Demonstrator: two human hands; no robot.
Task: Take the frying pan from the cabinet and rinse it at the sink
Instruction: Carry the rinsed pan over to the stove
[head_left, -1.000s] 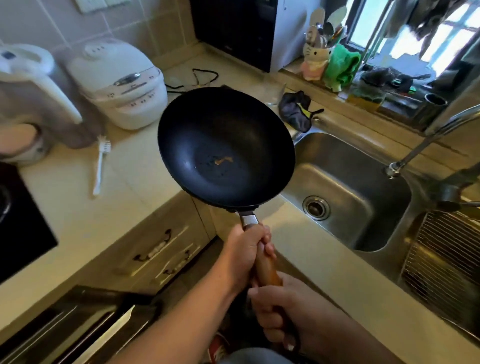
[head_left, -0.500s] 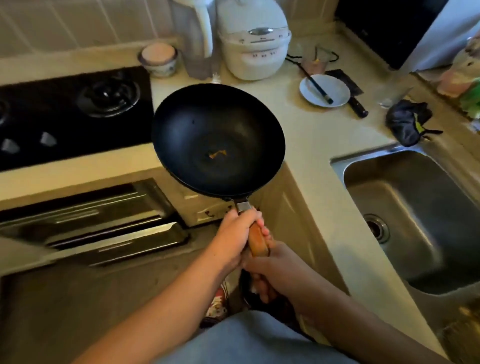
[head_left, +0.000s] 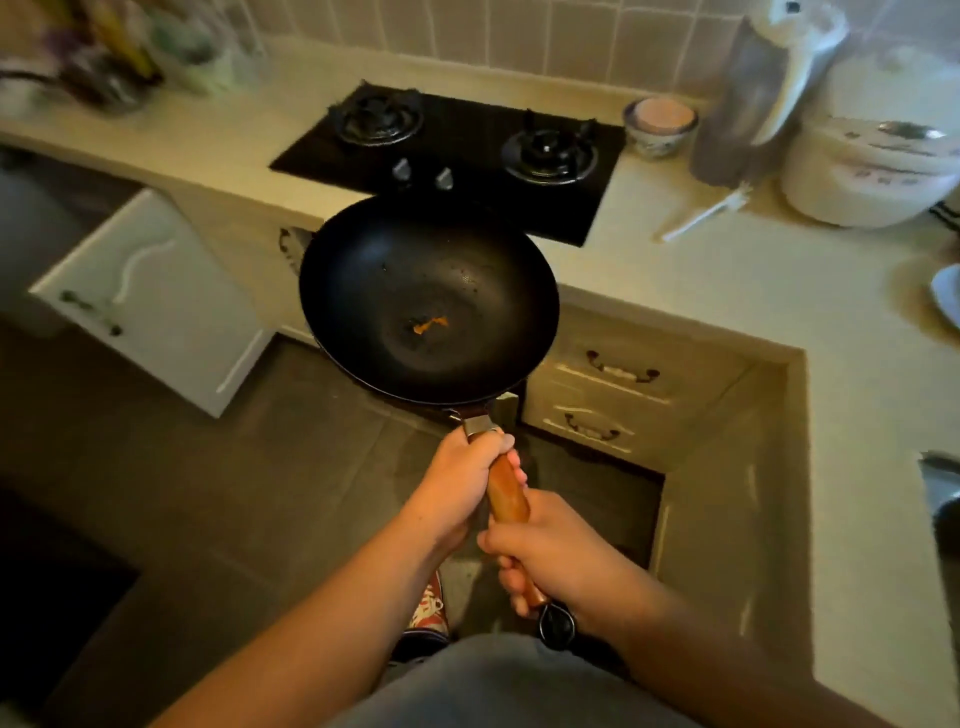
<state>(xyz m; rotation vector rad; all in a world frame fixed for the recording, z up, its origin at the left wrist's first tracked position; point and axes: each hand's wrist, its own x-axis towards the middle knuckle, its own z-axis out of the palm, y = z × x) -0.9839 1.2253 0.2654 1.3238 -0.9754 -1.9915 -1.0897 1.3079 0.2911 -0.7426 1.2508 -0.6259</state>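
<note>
We hold the frying pan (head_left: 428, 301) out of the cabinet, just beyond our fingers (head_left: 511, 460), both hands clamped on its handle (head_left: 508, 491); rinsing remains, sink (head_left: 940, 493) far right.

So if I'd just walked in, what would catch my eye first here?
The black frying pan at centre, held out over the floor by its wooden handle, left hand ahead of right hand, an orange scrap in its bowl. Behind it sits the black gas hob; at left, a white cabinet door hangs open.
</note>
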